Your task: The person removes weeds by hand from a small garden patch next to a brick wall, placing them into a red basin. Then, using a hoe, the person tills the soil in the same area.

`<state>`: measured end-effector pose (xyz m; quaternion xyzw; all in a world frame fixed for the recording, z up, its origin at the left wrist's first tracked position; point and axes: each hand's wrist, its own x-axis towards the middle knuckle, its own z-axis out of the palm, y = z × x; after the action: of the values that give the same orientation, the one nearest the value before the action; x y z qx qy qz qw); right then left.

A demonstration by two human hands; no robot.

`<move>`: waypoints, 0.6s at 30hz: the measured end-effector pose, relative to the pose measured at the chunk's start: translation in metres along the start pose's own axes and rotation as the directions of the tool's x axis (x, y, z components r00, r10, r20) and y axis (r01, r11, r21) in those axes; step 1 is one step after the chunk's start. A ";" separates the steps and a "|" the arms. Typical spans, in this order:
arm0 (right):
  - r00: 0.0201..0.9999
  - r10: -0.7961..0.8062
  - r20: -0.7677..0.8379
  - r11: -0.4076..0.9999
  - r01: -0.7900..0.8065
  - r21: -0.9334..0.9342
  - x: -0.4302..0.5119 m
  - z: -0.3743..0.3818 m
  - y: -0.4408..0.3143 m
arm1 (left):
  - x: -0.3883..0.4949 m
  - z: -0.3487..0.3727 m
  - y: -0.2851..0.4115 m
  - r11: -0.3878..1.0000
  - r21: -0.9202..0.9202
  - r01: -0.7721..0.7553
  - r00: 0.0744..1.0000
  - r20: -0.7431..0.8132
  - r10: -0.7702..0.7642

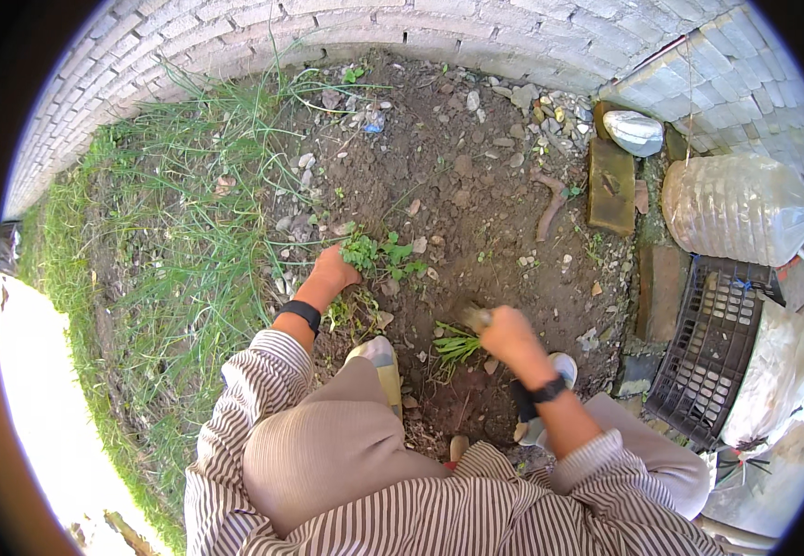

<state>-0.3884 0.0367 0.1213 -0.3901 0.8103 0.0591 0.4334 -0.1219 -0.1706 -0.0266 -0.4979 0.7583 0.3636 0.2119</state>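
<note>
My left hand (337,268) reaches down at a small leafy green plant (374,254) that stands in the soil. Its fingertips are partly hidden by the leaves, so whether they grip a stem does not show. My right hand (513,340) is closed around the handle of a hand tool (475,317); the tool's far end is blurred against the brown soil (471,208). Just left of that hand lies a tuft of narrow green leaves (455,345). Both wrists wear dark bands.
Long thin onion-like leaves (200,243) grow on the left. A brick wall (374,24) curves behind the bed. At right are bricks (611,186), a pale stone (633,133), a large clear plastic bottle (735,208) and a black plastic crate (711,347). My shoes stand on the soil.
</note>
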 end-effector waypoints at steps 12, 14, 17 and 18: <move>0.963 0.176 0.203 -0.035 -0.200 0.979 0.008 0.089 0.023 | 0.034 0.021 -0.022 0.987 0.151 0.049 0.997 -0.060 -0.041; 0.959 0.132 0.251 -0.074 -0.243 0.967 0.006 0.060 0.028 | 0.044 0.026 -0.029 0.980 0.184 0.074 0.997 0.009 -0.077; 0.994 -0.011 -0.108 0.629 0.091 0.772 -0.017 0.020 0.037 | 0.045 0.026 -0.027 0.975 0.220 0.028 0.999 0.019 -0.033; 0.997 -0.008 -0.082 0.783 0.057 0.620 -0.022 0.015 0.037 | 0.042 0.023 -0.023 0.981 0.177 0.083 0.996 0.019 -0.087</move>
<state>-0.3969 0.0817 0.1195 -0.2415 0.7934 -0.2329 0.5079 -0.1195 -0.1839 -0.0781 -0.5043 0.7625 0.2926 0.2805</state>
